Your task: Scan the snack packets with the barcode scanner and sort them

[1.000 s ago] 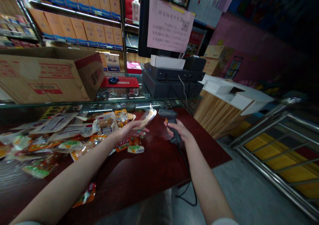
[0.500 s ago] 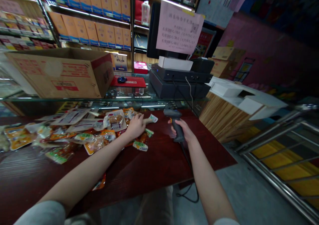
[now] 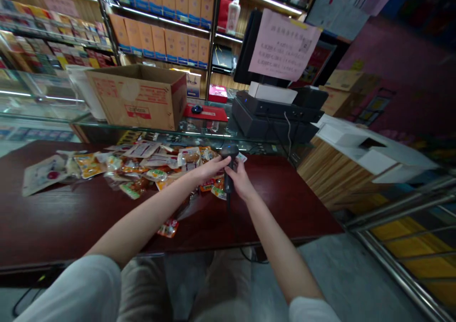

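Observation:
My right hand (image 3: 241, 183) is closed round the handle of a dark barcode scanner (image 3: 230, 152), held upright over the right end of a pile of snack packets (image 3: 156, 163) on the dark red table (image 3: 285, 194). The scanner's cable hangs down off the table's front edge. My left hand (image 3: 209, 168) reaches across the pile with its fingers stretched out, the fingertips next to the scanner's handle. I see nothing held in it. One small red packet (image 3: 168, 228) lies apart near the front edge.
A glass counter (image 3: 199, 131) behind the table carries a cardboard box (image 3: 142, 94), a red mouse pad with a mouse (image 3: 196, 109) and a black till with a monitor (image 3: 274, 113). Shelves of boxes stand behind. A metal railing (image 3: 402, 208) runs at the right.
My left hand set the pale packet it held down on the pile and stretched toward the scanner. My right hand brought the scanner left over the packets. My view turned left.

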### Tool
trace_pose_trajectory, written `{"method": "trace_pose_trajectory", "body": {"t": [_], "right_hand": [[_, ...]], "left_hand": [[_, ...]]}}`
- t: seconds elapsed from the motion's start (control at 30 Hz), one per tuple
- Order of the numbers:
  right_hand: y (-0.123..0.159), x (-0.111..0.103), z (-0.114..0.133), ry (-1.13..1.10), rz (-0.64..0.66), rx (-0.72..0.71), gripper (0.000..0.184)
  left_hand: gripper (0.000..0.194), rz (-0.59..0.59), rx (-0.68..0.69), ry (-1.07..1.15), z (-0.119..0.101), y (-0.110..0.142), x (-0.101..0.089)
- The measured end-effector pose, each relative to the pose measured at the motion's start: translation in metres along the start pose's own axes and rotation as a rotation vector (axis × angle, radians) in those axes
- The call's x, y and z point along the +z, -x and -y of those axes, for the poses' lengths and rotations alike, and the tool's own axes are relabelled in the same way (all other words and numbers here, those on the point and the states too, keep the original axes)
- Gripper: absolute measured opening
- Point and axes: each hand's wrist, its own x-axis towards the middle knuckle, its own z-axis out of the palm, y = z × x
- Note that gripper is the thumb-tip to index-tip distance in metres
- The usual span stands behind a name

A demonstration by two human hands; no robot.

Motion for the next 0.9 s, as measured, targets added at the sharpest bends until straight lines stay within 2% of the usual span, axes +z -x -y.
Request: {"method": "trace_pose_trajectory", "body": {"t": [0.1, 0.17, 0.27, 0.33, 0.37, 0.43, 0.5, 0.67, 0.77, 0.9], "right_hand": [[0.000, 0.033, -0.004, 0.225, 0.032, -0.081, 0.069], [-0.004, 0.037, -0.002, 0.437, 0.015, -0.137, 0.066], [-0.019, 0.011, 0.002, 0.765, -0.152, -0.143, 0.045], [-0.031, -0.016, -0.001, 0.897, -0.292, -0.018, 0.048], [-0.036, -0.028, -0.006, 0.938, -0.320, 0.074, 0.054], [-0.044, -0.044, -0.020, 1.021, -0.308, 0.247, 0.062], [-0.047, -0.046, -0.037, 1.116, -0.262, 0.327, 0.063], [-0.039, -0.024, -0.062, 1.271, -0.179, 0.244, 0.060], [-0.037, -0.008, -0.063, 1.263, -0.173, 0.236, 0.052], [-0.039, 0.020, -0.062, 1.209, -0.095, 0.167, 0.047]], "left_hand": [[0.039, -0.165, -0.033, 0.206, 0.000, 0.022, -0.013], [0.038, -0.242, -0.002, 0.294, -0.002, 0.038, -0.026], [0.044, -0.273, -0.016, 0.376, -0.010, 0.065, -0.051], [0.053, -0.270, -0.051, 0.416, -0.017, 0.081, -0.068], [0.055, -0.264, -0.058, 0.437, -0.020, 0.088, -0.076], [0.052, -0.252, -0.050, 0.481, -0.022, 0.098, -0.087], [0.048, -0.248, -0.055, 0.517, -0.017, 0.103, -0.092], [0.043, -0.197, -0.160, 0.486, 0.011, 0.100, -0.082], [0.043, -0.172, -0.123, 0.371, 0.027, 0.093, -0.076], [0.052, -0.254, -0.066, 0.234, 0.035, 0.086, -0.081]]}}
